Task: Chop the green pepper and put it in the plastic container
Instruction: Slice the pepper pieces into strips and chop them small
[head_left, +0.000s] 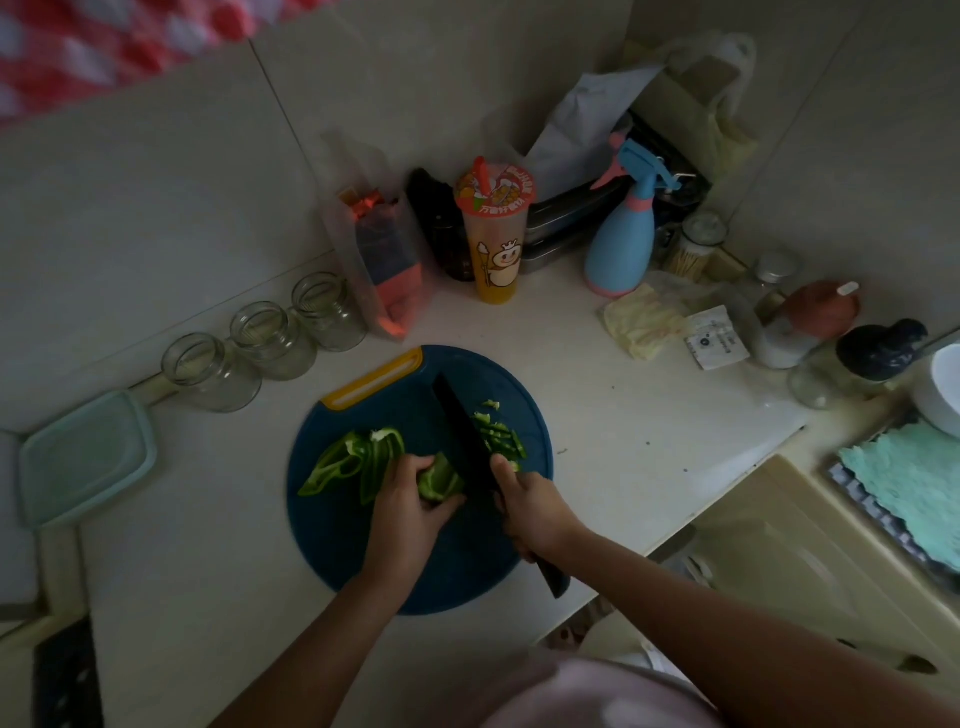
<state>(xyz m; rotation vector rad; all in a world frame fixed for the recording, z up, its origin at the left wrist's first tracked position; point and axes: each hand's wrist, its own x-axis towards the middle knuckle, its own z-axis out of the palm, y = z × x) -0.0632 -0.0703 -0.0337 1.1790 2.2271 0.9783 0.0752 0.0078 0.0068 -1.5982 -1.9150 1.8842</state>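
Note:
A round dark blue cutting board with a yellow handle lies on the white counter. My left hand holds a piece of green pepper down on it. My right hand grips the handle of a black knife, whose blade rests on the board right of that piece. Chopped pepper bits lie right of the blade. Larger pepper pieces lie at the board's left. A pale teal plastic container stands at the far left of the counter.
Three empty glass jars line the wall left of the board. Behind it stand a bag, a dark bottle, a printed drink cup and a blue spray bottle. Jars, packets and a white bowl crowd the right; the counter edge runs along there.

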